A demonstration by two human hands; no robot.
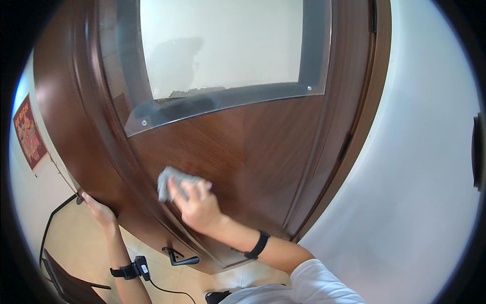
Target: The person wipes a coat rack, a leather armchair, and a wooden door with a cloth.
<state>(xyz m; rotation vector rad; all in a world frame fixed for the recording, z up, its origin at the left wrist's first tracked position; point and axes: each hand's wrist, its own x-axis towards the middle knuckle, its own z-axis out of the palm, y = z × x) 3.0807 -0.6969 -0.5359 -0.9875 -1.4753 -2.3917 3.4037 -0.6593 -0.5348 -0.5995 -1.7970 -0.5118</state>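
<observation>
A brown wooden door (212,152) fills most of the view, with a clear plastic panel (228,99) fixed over its upper part by small screws. My right hand (197,205) presses a grey cloth (164,184) against the wood, left of the middle, below the plastic panel. Parts of hand and cloth are blurred. At the door's left edge my left hand (99,212) rests on the wood, its fingers partly hidden behind the edge. A black lever handle (184,260) is on the door below both hands.
A white wall (417,152) runs along the right, beside the wooden door frame (364,125). On the left wall hangs a red poster (30,133) with writing. A dark piece of furniture (68,283) stands at the lower left on the tiled floor (79,239). A cable (171,291) trails from my left wrist.
</observation>
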